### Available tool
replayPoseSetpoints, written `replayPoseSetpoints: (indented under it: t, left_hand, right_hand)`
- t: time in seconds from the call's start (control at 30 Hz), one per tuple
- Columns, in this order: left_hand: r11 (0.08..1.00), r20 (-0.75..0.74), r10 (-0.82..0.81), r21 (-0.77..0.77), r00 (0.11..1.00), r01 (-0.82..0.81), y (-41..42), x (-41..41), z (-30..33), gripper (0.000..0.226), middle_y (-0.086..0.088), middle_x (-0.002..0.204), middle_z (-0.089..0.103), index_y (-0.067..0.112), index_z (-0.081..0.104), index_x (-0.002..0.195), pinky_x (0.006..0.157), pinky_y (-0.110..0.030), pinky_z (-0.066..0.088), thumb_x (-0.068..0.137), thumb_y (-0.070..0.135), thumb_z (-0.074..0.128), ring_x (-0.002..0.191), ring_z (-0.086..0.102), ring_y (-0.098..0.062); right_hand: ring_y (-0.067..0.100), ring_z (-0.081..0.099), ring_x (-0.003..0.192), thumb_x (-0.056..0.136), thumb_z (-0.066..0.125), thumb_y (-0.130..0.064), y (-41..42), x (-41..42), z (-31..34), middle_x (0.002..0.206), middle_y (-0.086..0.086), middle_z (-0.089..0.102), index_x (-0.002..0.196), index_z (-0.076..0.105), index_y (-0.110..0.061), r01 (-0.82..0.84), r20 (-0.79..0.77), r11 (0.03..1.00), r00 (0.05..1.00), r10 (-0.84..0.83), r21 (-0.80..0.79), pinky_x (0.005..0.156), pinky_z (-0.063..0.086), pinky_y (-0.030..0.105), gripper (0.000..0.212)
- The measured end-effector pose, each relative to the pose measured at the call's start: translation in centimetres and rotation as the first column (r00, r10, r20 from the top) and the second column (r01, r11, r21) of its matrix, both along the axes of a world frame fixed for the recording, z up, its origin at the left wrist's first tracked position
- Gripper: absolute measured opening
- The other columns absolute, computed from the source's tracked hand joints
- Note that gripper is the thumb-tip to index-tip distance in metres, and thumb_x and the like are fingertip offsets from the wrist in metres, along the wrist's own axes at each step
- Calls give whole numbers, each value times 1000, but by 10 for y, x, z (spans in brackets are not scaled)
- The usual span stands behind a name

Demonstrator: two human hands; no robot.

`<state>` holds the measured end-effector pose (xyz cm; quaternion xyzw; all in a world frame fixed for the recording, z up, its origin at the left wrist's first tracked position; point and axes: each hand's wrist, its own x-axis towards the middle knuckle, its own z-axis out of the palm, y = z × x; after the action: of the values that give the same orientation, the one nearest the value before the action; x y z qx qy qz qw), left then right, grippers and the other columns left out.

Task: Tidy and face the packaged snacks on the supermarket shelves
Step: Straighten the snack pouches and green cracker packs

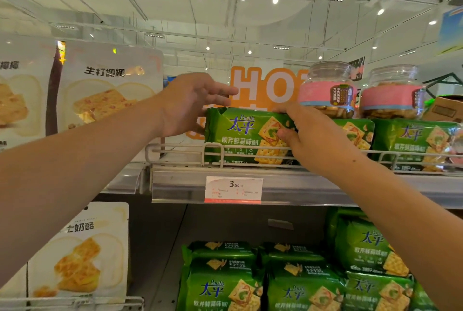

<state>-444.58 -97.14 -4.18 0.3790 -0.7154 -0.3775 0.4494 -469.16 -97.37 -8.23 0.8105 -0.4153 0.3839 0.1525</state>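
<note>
The right hand (304,126) grips the green cracker pack (244,135) at its right end, fingers over the top edge and thumb pressed on the front. The pack stands upright on the upper shelf (300,185) behind the wire front rail (180,146). The left hand (189,102) hovers at the pack's upper left corner with fingers spread and straight, holding nothing. Open shelf room lies left of the pack; more green packs (413,140) stand close on its right, two clear jars (328,90) on top of them.

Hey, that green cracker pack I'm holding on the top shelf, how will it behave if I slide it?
The green cracker pack looks glossy, so probably slippery. Its boxy shape suggests it is fairly stiff. Crackers inside likely break if squeezed.
</note>
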Motion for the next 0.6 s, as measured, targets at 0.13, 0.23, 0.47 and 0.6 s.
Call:
replayPoseSetpoints:
  t: [0.13, 0.23, 0.47, 0.6]
  left_hand:
    - [980, 404, 146, -184, 903, -76, -6, -14, -6, 58, 8, 108, 70, 41, 62, 113, 72, -23, 57, 62, 58, 82, 91, 71, -8]
    - [974, 334, 136, -216, 933, -65, -11, -18, -9, 65, 7, 104, 71, 40, 63, 111, 70, -19, 57, 50, 48, 83, 88, 72, -10]
    - [955, 367, 183, -285, 912, -78, -11, -19, -11, 77, 10, 110, 66, 39, 60, 123, 71, -10, 53, 52, 56, 80, 88, 68, 1]
    - [909, 416, 327, -384, 849, -162, -4, -18, -8, 86, 18, 118, 59, 38, 52, 133, 86, -19, 49, 53, 62, 75, 97, 62, 0]
  right_hand:
    - [8, 42, 98, 96, 55, -26, 1, -1, 0, 115, -7, 54, 132, 46, -25, -11, -10, 1000, 1000, 11, -24, 83, 37, 27, 38]
    - [7, 40, 99, 96, 55, -26, 2, -3, -1, 113, -8, 53, 134, 47, -25, -26, -9, 999, 1000, 25, -48, 85, 34, 26, 39]
    - [17, 44, 121, 98, 52, -27, 0, -2, -4, 130, -2, 53, 138, 43, -25, -15, -6, 999, 1000, 15, -34, 95, 34, 30, 41]
    - [16, 42, 122, 98, 50, -27, -1, -4, -4, 133, -3, 51, 139, 41, -26, -29, -17, 999, 999, 29, -29, 95, 33, 28, 42]
